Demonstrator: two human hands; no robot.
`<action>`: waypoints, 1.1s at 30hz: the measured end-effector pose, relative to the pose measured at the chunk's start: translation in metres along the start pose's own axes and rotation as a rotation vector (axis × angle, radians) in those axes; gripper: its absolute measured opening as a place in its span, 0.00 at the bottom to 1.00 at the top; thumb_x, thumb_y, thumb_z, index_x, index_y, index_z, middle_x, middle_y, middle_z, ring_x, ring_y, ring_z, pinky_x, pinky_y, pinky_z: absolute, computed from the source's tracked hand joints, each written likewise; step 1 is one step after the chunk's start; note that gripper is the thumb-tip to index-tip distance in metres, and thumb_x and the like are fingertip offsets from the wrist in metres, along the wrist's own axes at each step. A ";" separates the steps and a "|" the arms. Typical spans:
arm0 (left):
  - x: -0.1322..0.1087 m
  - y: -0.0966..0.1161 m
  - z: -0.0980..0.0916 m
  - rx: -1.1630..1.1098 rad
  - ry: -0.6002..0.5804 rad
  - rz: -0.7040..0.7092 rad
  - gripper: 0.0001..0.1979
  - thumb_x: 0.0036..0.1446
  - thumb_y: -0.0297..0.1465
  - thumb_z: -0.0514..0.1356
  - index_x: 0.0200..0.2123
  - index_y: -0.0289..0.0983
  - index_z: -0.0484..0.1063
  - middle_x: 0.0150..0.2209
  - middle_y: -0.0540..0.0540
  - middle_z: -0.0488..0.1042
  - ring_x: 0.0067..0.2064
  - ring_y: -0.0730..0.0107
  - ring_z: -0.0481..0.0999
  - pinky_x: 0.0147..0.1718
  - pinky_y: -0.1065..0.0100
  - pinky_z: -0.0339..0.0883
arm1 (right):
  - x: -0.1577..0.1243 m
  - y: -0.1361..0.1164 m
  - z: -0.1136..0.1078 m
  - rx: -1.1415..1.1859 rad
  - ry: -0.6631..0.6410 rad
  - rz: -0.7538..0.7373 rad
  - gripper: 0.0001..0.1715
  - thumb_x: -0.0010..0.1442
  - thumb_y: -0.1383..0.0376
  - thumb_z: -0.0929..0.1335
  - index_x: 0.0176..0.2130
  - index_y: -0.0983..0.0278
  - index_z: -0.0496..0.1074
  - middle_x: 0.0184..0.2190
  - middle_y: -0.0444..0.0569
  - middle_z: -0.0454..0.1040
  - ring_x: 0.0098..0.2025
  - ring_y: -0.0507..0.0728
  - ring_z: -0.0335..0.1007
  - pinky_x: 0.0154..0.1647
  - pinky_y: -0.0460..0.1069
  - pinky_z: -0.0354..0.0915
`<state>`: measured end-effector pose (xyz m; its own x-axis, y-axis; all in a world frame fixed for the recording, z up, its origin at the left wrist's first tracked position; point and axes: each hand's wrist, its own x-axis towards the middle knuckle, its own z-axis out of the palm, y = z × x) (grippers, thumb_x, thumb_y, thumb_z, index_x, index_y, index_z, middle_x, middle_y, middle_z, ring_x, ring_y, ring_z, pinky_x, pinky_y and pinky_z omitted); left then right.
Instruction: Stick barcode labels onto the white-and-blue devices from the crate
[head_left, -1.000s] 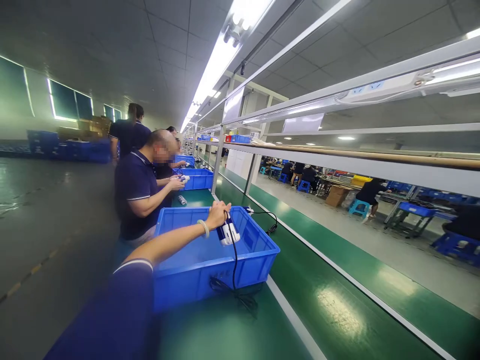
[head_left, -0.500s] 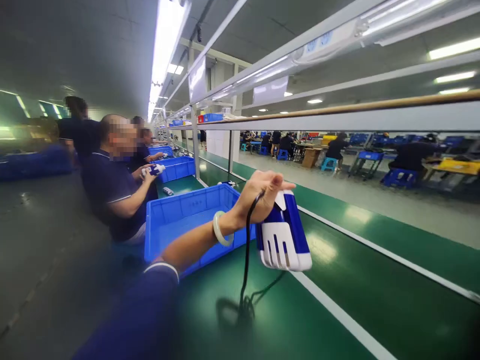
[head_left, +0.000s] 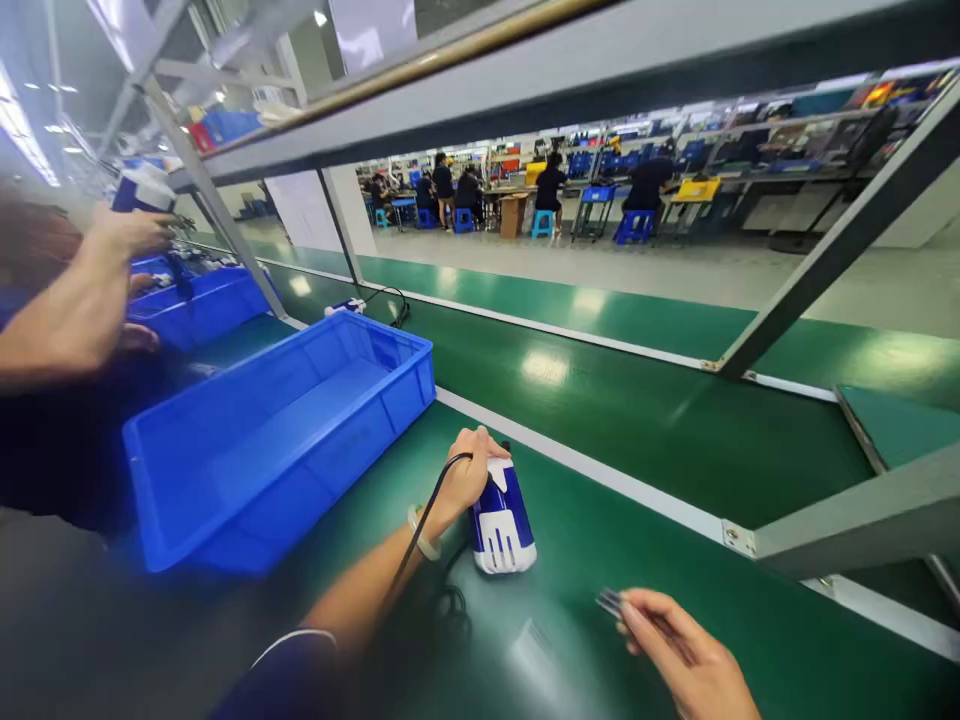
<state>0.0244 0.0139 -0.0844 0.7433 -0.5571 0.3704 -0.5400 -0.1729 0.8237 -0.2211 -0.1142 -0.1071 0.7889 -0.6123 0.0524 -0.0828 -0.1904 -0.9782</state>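
Note:
My left hand (head_left: 463, 478), with a pale bangle at the wrist, is closed on the upper end of a blue-and-white corded device (head_left: 504, 520). The device's white slotted end points towards me, low over the green work surface or resting on it; I cannot tell which. A black cord (head_left: 427, 510) runs from beside the hand down along my forearm. At the lower right, my right hand (head_left: 679, 645) pinches a small dark-and-silver piece (head_left: 609, 601) between thumb and fingers. Its exact kind is too small and blurred to name.
A large blue bin (head_left: 281, 440) stands left of my left hand, with another blue bin (head_left: 202, 310) beyond. Close on the left, a co-worker's arm (head_left: 75, 300) lifts a similar device (head_left: 142, 190). A metal frame post (head_left: 847, 220) and overhead shelf (head_left: 465, 80) border the green bench (head_left: 600, 500).
The view has turned right and down. My left hand has lowered the device from above the bench towards its surface. My right hand has come into view, pinching the small piece.

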 end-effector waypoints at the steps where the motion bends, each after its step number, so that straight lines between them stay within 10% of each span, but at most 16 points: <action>1: -0.002 -0.005 -0.001 -0.010 -0.002 -0.015 0.36 0.68 0.44 0.34 0.28 0.38 0.78 0.33 0.47 0.78 0.42 0.65 0.71 0.48 0.60 0.62 | 0.009 -0.009 0.009 0.018 -0.055 -0.001 0.24 0.52 0.44 0.73 0.29 0.63 0.77 0.23 0.50 0.74 0.24 0.59 0.72 0.23 0.47 0.72; 12: -0.015 -0.040 -0.005 -0.109 -0.251 0.040 0.34 0.66 0.50 0.36 0.41 0.34 0.76 0.43 0.42 0.76 0.48 0.64 0.71 0.52 0.59 0.59 | 0.064 -0.052 0.086 0.056 -0.412 0.087 0.16 0.59 0.52 0.71 0.36 0.62 0.78 0.29 0.47 0.73 0.28 0.54 0.68 0.26 0.44 0.67; 33: -0.022 -0.030 -0.017 0.023 -0.330 -0.154 0.31 0.68 0.47 0.35 0.42 0.41 0.75 0.41 0.47 0.72 0.45 0.66 0.65 0.49 0.57 0.58 | 0.048 -0.033 0.092 -0.152 -0.213 -0.003 0.09 0.63 0.62 0.70 0.44 0.60 0.70 0.33 0.46 0.72 0.31 0.51 0.68 0.31 0.42 0.69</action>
<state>0.0315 0.0456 -0.1101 0.6514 -0.7544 0.0814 -0.4433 -0.2913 0.8477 -0.1242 -0.0667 -0.0906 0.8985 -0.4389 -0.0036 -0.1576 -0.3150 -0.9359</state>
